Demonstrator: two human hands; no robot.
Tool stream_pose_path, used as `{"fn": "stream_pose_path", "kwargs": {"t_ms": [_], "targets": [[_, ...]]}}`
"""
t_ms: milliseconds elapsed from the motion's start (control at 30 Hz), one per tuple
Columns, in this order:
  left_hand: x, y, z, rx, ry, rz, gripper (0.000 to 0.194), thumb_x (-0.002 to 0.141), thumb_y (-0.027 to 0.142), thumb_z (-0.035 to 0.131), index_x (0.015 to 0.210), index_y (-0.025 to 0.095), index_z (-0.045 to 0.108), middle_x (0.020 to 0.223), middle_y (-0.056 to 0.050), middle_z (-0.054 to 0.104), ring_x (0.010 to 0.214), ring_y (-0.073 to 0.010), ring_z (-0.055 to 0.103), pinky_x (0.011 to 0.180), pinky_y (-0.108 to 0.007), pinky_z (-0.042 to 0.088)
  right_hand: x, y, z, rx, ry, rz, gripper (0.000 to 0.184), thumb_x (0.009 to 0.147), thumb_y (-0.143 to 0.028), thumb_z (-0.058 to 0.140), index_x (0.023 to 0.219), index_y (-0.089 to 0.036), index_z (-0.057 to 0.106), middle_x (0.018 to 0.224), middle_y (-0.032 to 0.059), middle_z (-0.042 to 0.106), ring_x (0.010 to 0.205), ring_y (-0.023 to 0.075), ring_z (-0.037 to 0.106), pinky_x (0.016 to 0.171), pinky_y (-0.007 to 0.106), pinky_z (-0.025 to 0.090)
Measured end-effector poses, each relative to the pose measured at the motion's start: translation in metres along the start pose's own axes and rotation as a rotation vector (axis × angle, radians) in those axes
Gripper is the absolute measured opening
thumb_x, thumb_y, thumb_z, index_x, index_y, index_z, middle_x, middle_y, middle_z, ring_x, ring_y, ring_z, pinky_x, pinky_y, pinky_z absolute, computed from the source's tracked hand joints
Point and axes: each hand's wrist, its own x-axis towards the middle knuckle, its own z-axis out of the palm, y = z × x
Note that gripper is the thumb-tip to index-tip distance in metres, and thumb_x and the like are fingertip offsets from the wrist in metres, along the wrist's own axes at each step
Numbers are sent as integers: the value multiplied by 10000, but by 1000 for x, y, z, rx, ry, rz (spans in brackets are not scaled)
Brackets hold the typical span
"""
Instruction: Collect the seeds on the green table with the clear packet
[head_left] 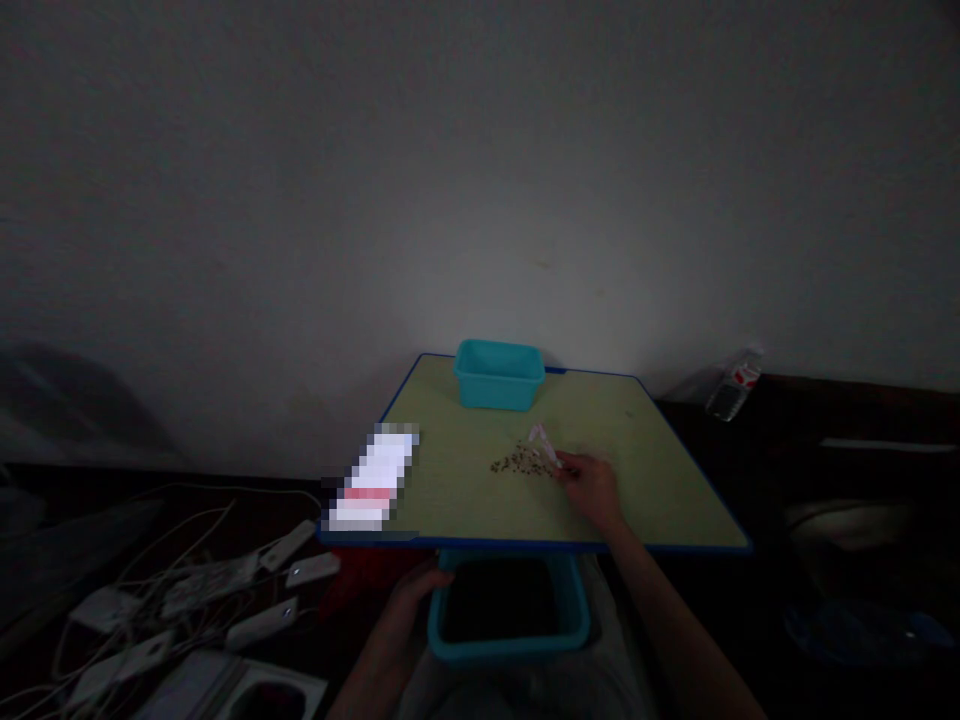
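My right hand [591,487] rests on a small green table [637,480] with a blue edge, fingers curled around a small pinkish-white scrap [541,440] beside a pile of small dark seeds [521,462]. My left hand [417,592] grips the left rim of a teal tub [510,612] held below the table's front edge, on my lap; its inside looks dark. The room is dim, so fine detail is lost.
A second teal tub [498,373] stands at the table's far edge against the white wall. A blurred rectangular item [370,480] lies on the table's left corner. Power strips and cables [202,590] clutter the floor at left. A plastic bottle [733,385] lies at right.
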Motion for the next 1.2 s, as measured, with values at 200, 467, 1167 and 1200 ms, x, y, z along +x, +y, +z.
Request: {"fn": "stream_pose_path", "kwargs": {"t_ms": [200, 467, 1167, 1200], "targets": [[8, -1, -5, 32, 13, -5, 289, 626, 168, 568, 904, 146, 643, 692, -54, 726, 684, -250, 661, 649, -342, 460, -5, 3, 1, 63, -3, -24, 300, 735, -273, 536, 1020, -289, 632, 818, -3, 683, 692, 149, 607, 608, 227, 425], [7, 0, -10, -6, -105, -7, 242, 674, 143, 566, 904, 150, 642, 724, -38, 728, 706, -209, 661, 666, -297, 454, -7, 2, -3, 115, -24, -105, 304, 742, -226, 524, 1019, -288, 634, 821, 3, 673, 695, 144, 595, 648, 235, 427], [11, -4, -16, -76, -172, -16, 241, 690, 125, 554, 914, 173, 632, 783, -25, 733, 733, -204, 661, 700, -315, 467, -4, 11, 9, 205, 28, -151, 276, 749, -249, 528, 997, -259, 649, 797, 27, 663, 685, 148, 580, 634, 240, 419], [11, -4, -16, -67, -175, -14, 256, 691, 125, 553, 931, 176, 628, 795, -26, 733, 737, -205, 661, 701, -316, 466, -1, 10, 10, 195, 55, -126, 276, 753, -251, 521, 999, -255, 648, 806, 29, 663, 692, 151, 582, 642, 245, 420]]}}
